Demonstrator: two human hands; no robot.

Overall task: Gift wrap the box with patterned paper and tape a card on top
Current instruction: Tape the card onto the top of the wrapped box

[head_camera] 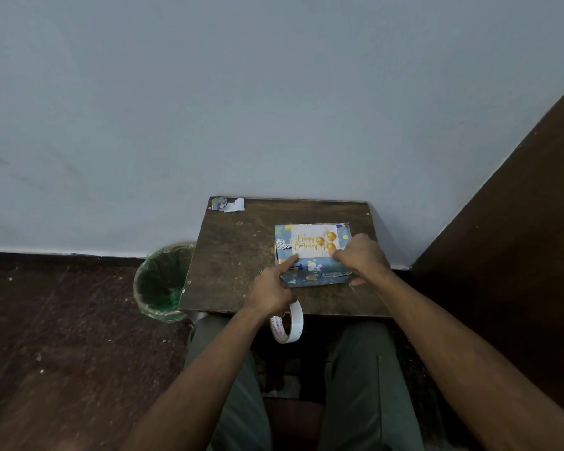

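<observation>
Left hand (271,289) grips the tape (288,323) while its forefinger pins the card (313,242) on the box (313,255), mid-desk (241,255); right hand (360,255) presses the card's near corner. I should rub firmly along that edge.

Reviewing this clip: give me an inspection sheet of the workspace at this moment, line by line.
Surface: small dark wooden table, scuffed, against a pale wall.
Job's things: wrapped box with Happy Birthday card on top; tape roll.
Clutter: paper scraps at the table's far left corner.
Grippers: left hand holds the tape roll, forefinger on the card's near left corner; right hand presses the card's near right corner.
Cables: nothing seen.
Surroundings: green-lined bin left of the table; dark floor.
</observation>
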